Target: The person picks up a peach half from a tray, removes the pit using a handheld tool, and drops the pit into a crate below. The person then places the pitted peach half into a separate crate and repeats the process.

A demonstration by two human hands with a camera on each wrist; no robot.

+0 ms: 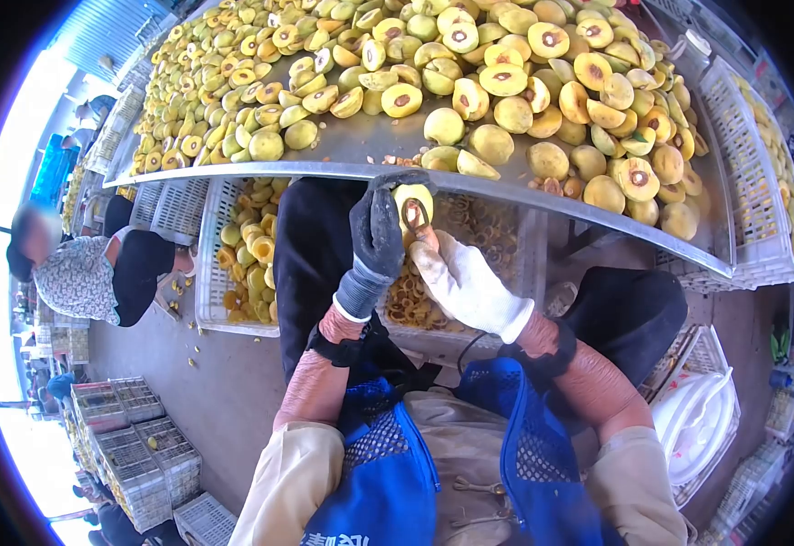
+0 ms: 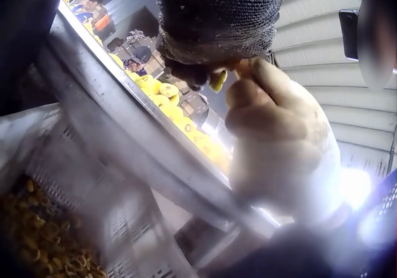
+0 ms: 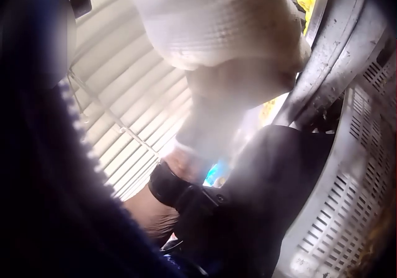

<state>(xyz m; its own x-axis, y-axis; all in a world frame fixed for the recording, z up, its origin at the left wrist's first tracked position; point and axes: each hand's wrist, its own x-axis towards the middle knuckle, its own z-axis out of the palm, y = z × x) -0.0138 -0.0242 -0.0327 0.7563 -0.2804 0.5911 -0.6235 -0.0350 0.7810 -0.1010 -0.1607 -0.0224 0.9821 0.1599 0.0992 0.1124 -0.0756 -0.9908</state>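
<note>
The left hand, in a dark grey glove, holds a halved yellow fruit by its side near the table edge, cut face turned up. Fingers of the right hand, in a white glove with bare fingertips, grip a small tool with a looped end against the pit area. In the left wrist view the dark glove and the white-gloved hand meet at a sliver of the yellow fruit. The right wrist view shows the white glove from behind; its fingertips are hidden.
Halved fruits are heaped on the metal table. Beneath its edge stand a crate of yellow pieces and one of brownish rings. Another person sits at the left; stacked crates stand at the lower left.
</note>
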